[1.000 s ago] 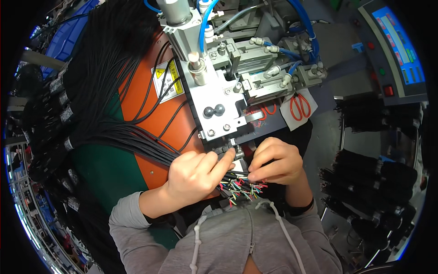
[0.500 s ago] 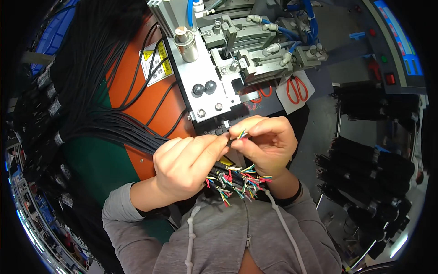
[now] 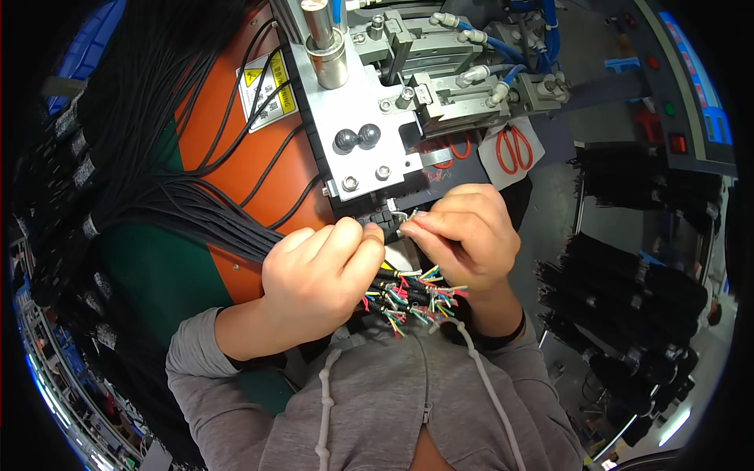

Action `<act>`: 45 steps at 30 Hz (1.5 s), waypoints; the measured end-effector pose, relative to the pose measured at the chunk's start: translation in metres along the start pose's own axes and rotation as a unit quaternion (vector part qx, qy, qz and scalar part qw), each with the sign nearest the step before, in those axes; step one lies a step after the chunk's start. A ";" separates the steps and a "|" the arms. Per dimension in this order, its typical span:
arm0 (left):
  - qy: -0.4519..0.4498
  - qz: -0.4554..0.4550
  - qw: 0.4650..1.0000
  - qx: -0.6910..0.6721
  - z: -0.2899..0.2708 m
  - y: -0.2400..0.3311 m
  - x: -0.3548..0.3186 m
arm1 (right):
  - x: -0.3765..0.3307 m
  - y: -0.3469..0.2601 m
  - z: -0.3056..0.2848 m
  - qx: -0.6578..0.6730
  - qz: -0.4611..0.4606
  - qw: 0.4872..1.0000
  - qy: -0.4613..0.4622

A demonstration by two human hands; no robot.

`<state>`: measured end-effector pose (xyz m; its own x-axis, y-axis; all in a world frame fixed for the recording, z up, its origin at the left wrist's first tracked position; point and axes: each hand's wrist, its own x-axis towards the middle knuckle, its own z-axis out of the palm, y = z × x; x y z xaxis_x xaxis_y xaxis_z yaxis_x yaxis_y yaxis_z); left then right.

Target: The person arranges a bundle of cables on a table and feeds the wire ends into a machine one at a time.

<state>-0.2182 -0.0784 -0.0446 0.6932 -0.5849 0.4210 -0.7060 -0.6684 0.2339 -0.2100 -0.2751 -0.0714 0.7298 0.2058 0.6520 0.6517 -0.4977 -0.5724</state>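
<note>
My left hand [image 3: 322, 275] is closed, its thumb and finger pinching a black cable against a small black fixture block [image 3: 386, 220] at the machine's front edge; the fingers mostly hide the cable. Just to its right, my right hand [image 3: 473, 239] pinches thin wires [image 3: 407, 218] coming out of the cable's end. One pale wire runs near a small white piece on the block. Below both hands lies a bundle of cable ends [image 3: 404, 297] with stripped red, yellow, blue, green and white wires. Their black sheaths [image 3: 208, 216] stretch off to the left beneath my left hand.
The machine's metal plate [image 3: 353, 110] carries two black knobs [image 3: 357, 138]. Clamps [image 3: 463, 106] with blue air hoses stand behind. Red-handled scissors [image 3: 514, 151] lie on a pale pad to the right. Black cable bundles [image 3: 628, 275] hang at the right; a control panel [image 3: 691, 102] stands beyond.
My hands have drawn slightly apart. The coloured wires bunched in my right fingertips are now mostly hidden, with a pale one spread by the block. The view has shifted a little.
</note>
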 end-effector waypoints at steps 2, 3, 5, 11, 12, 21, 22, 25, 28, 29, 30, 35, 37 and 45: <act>0.008 0.004 1.000 0.001 0.003 -0.001 0.000 | 0.006 -0.003 -0.011 0.018 0.051 0.997 -0.056; 0.016 0.009 1.000 0.003 0.005 -0.003 -0.001 | 0.009 -0.004 -0.016 0.036 0.101 0.988 -0.109; 0.024 0.013 1.000 0.005 0.009 -0.005 -0.002 | 0.008 -0.002 -0.022 0.054 0.151 0.973 -0.165; 0.005 0.028 0.999 -0.015 0.008 -0.001 -0.007 | 0.000 0.006 -0.018 0.282 0.346 0.881 -0.155; -0.020 0.038 0.999 0.005 0.008 0.000 -0.008 | -0.003 0.008 -0.014 0.255 0.331 0.899 -0.129; -0.051 -0.007 0.995 0.079 0.016 0.005 -0.008 | -0.003 0.011 0.015 0.016 0.166 0.979 -0.112; -0.058 -0.014 0.995 0.078 0.015 0.006 -0.007 | -0.004 0.010 0.014 0.018 0.163 0.980 -0.114; -0.072 -0.028 0.994 0.077 0.013 0.007 -0.006 | -0.007 0.012 0.016 0.024 0.155 0.981 -0.117; -0.069 -0.029 0.995 0.059 0.013 0.006 -0.005 | -0.014 0.019 0.026 0.034 0.129 0.990 -0.047; -0.071 -0.027 0.995 0.060 0.015 0.005 -0.005 | -0.016 0.019 0.027 0.034 0.131 0.990 -0.045; -0.053 -0.020 0.997 0.052 0.017 0.003 -0.006 | -0.018 0.019 0.028 0.072 0.196 0.977 -0.045; -0.026 0.004 0.999 0.043 0.016 -0.003 -0.004 | -0.027 0.023 0.027 0.268 0.442 0.854 -0.055; -0.029 0.007 0.998 0.047 0.016 -0.004 -0.003 | -0.024 0.022 0.028 0.327 0.494 0.803 -0.062; 0.041 0.005 0.998 0.037 0.021 -0.008 -0.003 | -0.012 0.018 0.033 0.011 0.057 0.998 -0.002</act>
<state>-0.2111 -0.0810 -0.0660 0.6692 -0.5548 0.4943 -0.6988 -0.6960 0.1650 -0.1996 -0.2591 -0.1057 0.8005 0.1530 0.5795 0.5686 -0.4996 -0.6535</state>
